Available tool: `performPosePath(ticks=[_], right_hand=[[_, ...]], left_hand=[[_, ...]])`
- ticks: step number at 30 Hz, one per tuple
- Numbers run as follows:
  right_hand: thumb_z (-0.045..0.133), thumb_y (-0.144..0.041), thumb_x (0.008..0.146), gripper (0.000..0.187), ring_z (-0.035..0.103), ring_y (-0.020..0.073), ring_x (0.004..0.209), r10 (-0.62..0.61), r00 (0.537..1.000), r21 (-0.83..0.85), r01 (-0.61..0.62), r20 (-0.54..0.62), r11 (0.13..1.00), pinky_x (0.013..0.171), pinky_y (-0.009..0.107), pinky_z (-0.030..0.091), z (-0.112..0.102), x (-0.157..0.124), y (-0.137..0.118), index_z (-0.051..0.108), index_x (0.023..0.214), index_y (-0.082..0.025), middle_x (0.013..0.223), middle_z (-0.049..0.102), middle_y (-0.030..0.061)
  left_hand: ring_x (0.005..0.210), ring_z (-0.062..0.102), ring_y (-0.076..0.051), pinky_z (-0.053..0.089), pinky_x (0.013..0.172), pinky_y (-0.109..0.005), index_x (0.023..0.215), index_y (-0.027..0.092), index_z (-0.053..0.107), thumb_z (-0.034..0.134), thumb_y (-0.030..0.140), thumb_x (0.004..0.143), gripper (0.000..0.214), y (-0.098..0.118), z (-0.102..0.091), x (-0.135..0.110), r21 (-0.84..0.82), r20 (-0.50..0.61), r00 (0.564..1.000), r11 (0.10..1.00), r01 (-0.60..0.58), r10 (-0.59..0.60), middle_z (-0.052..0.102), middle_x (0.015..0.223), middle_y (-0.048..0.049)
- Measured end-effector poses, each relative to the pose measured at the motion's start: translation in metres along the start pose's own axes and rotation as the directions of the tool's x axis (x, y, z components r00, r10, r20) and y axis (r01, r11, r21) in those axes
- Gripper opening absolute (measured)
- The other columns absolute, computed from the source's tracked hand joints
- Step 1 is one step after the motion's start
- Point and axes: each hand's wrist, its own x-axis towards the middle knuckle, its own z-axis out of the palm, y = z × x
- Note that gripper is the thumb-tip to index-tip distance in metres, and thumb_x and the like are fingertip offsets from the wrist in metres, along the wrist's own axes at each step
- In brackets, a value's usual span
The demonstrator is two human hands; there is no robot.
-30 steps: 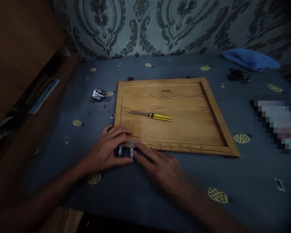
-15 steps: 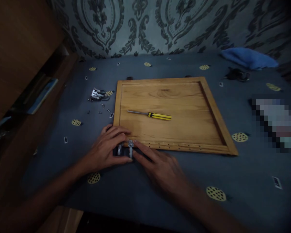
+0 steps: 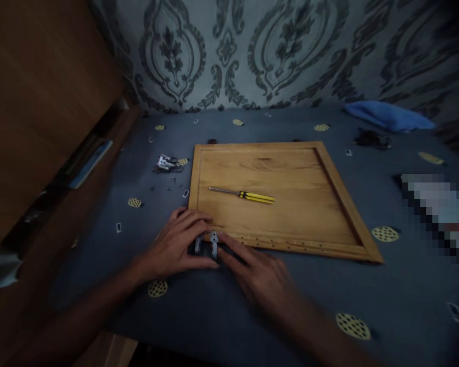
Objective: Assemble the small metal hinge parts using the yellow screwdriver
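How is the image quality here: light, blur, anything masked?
Head view: dim, bluish light, corners vignetted dark; the wooden panel is best lit and the screwdriver reads sharp. Head view: the right hand looks soft; the metal fitting held by the left hand is small, glinting; a pixelated block masks the right edge.

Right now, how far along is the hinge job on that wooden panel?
Done: the wooden panel lies flat, with a row of holes along its near rail. In hand: left hand and right hand hold a metal hinge at the near-left corner. Left: screwdriver lies untouched on the panel; loose screws and another metal fitting sit on the cloth.
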Motion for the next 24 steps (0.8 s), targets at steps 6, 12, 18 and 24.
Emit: performPosePath(ticks=[6,12,18,24], right_hand=[[0.050,0.005,0.081,0.060,0.080,0.0195,0.093,-0.034,0.999,-0.041,0.032,-0.039,0.999,0.066,0.027,0.067,0.001,0.003,0.002,0.070,0.129,-0.025,0.141,0.069,0.0057],[0.052,0.005,0.076,0.062,0.081,0.0221,0.089,-0.039,0.998,-0.067,0.035,-0.055,0.997,0.065,0.032,0.069,0.006,0.003,0.003,0.071,0.126,-0.025,0.140,0.069,0.0067],[0.050,0.006,0.077,0.067,0.080,0.0221,0.097,-0.024,0.998,-0.045,0.021,-0.059,0.999,0.070,0.030,0.068,0.009,0.002,0.005,0.069,0.132,-0.027,0.143,0.068,0.0063],[0.053,0.005,0.077,0.067,0.080,0.0221,0.100,-0.004,1.000,-0.051,0.004,0.002,0.999,0.074,0.030,0.067,0.008,0.001,0.004,0.068,0.134,-0.028,0.145,0.066,0.0072]], left_hand=[[0.113,0.065,-0.026,0.049,0.099,-0.042,0.114,0.020,0.062,0.060,0.045,0.103,0.028,0.000,-0.001,-0.002,0.032,-0.173,0.985,0.999,0.008,-0.002,0.069,0.124,-0.0112],[0.108,0.066,-0.022,0.052,0.095,-0.034,0.112,0.020,0.062,0.047,0.022,0.107,0.016,-0.022,-0.004,-0.001,0.003,-0.392,0.917,0.997,0.079,-0.071,0.069,0.109,-0.0080],[0.102,0.061,-0.024,0.054,0.091,-0.037,0.122,0.022,0.068,0.043,0.013,0.100,0.034,-0.070,-0.010,-0.008,0.142,-0.499,0.827,0.917,0.374,-0.260,0.065,0.106,-0.0082],[0.097,0.060,-0.024,0.053,0.085,-0.036,0.121,0.021,0.073,0.043,0.005,0.093,0.045,-0.087,-0.010,-0.010,0.169,-0.498,0.821,0.897,0.408,-0.280,0.062,0.100,-0.0088]])
